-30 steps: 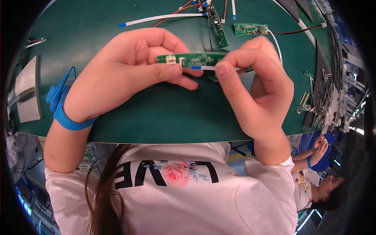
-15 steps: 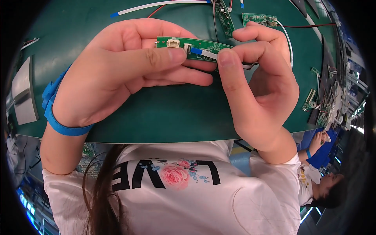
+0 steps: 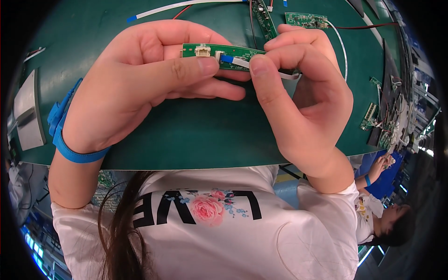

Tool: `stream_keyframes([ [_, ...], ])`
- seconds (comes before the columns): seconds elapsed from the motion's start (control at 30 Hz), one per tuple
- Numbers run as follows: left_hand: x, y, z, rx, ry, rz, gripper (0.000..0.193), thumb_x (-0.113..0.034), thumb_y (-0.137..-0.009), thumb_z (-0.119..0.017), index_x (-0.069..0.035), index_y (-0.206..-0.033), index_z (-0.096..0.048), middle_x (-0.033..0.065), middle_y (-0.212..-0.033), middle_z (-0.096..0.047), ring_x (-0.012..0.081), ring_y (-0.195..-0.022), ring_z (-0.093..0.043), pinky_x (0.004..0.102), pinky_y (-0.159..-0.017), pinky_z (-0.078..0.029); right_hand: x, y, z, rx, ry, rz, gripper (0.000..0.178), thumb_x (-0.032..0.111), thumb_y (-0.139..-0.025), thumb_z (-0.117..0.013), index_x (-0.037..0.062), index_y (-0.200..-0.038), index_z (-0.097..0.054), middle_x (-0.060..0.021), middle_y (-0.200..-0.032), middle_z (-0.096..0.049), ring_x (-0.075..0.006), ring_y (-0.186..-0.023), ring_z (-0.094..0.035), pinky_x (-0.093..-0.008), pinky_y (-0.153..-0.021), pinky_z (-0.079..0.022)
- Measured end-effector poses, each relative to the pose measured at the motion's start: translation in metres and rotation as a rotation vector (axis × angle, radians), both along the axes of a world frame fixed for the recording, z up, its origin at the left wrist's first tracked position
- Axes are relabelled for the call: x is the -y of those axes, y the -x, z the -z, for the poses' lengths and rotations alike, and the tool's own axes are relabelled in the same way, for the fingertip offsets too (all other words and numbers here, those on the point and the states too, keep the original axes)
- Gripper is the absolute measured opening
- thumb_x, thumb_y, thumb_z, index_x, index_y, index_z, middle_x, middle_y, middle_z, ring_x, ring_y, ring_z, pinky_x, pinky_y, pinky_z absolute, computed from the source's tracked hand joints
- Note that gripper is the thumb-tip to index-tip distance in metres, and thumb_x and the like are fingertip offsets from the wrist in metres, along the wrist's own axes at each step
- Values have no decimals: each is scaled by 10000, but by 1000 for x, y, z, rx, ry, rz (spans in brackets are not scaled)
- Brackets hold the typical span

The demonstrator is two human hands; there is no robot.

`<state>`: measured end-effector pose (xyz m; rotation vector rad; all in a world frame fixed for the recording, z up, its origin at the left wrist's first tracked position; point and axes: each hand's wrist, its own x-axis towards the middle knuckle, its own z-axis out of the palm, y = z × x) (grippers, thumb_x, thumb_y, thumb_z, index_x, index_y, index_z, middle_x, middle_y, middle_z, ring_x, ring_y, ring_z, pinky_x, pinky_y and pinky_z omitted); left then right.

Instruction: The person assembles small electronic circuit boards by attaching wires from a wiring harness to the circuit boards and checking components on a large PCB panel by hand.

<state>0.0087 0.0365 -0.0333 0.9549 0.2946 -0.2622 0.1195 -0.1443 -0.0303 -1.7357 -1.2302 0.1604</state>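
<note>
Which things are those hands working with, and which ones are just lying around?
Being worked with:
- green circuit board, in the left hand's grip
- blue-tipped ribbon cable, pinched by the right hand

Lying about, untouched:
- upper-right green board
- long white cable
- grey metal piece

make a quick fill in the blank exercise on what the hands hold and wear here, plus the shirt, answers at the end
1. The circuit board in the left hand is coloured ____.
2. The right hand pinches a white ribbon cable whose tip over the board is coloured ____.
3. The wristband sits on the person's ____ wrist.
4. The large flower printed on the white shirt is coloured ____.

Missing words: green; blue; left; pink.
</note>
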Motion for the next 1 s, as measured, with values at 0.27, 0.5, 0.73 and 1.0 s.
stream_keyframes([
  [0.27, -2, 0, 0, 16, -33, 15, 289, -62, -906, -520, 42, -1176, -509, 154, -1077, -628, 258, -947, -655, 315, -857, -518, 1, 2, -1, -28, 47, -1, 71, -28, -796, -645, -37, -861, -618, -91, -890, -578, -187, -929, -508, -386, -960, -367],
  [0.5, -2, 1, 2, 62, -66, 16, 277, -32, -893, -529, 44, -1158, -518, 142, -1058, -633, 239, -927, -657, 309, -853, -519, 0, 2, -4, -191, 90, -7, 78, -18, -823, -629, -38, -896, -610, -112, -968, -564, -188, -962, -506, -317, -886, -385],
  [0.73, 1, -1, 0, 106, -177, -37, 188, -14, -861, -540, 35, -1043, -545, 123, -939, -661, 198, -811, -662, 280, -764, -533, -2, 4, -6, -71, 155, -24, 73, -26, -823, -623, -29, -889, -593, -122, -992, -543, -180, -963, -508, -265, -816, -400],
  [1.0, 2, 1, 1, 117, -259, -81, 91, -4, -810, -569, 4, -898, -547, 105, -830, -654, 147, -715, -639, 252, -628, -528, -6, 12, -6, 100, 152, 41, 115, -25, -794, -651, -13, -880, -575, -114, -967, -538, -188, -924, -519, -284, -814, -413],
])
